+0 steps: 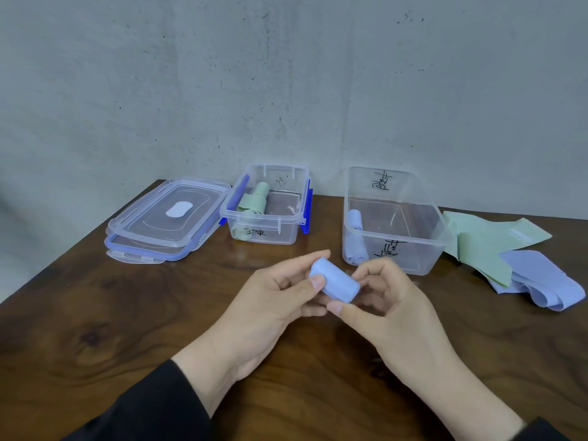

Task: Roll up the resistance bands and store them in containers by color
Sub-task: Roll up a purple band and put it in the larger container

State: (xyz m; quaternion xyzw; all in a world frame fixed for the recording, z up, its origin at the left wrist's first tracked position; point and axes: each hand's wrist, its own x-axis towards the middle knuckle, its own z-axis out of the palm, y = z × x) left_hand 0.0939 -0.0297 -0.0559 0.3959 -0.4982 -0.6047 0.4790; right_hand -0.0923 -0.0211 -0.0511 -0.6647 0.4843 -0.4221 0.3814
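Roll: blue band roll (334, 283), rolled tight, held above the surface (95, 313) at frame centre, clear of the wood.
Left grip: left hand (270, 307) pinches the roll's near-left end, thumb over the end face, fingers curled behind.
Right grip: right hand (391, 310) clamps the roll's right end, thumb under, fingers curled round the far side.
Blue box: clear container (393, 219) at 1 o'clock from the roll, lid off, near wall just beyond the right fingers; two blue rolls (354, 237) inside, along its left wall.
Green box: clear container w/ blue clips (267, 206) at 11 o'clock, open; green rolls (254, 202) inside, one partly unwound.
Lids: two lids stacked (167, 218) at 10 o'clock, just beside the green box's left wall.
Loose bands: flat green bands (486, 237) and blue bands (537, 278) heaped at 3 o'clock, overlapping, near the surface's right side.
Edges: surface's left edge runs diagonally from 9 o'clock back to the wall (286, 74); back edge meets the wall behind the boxes.
Open room: bare wood between the boxes, and wide bare wood at 7–9 o'clock.
Hidden: roll's middle underside and right end covered by fingers; sleeves (152, 409) cut off at bottom.
Unclear: black handwriting on both boxes, can't read; exact count of loose bands, can't tell.
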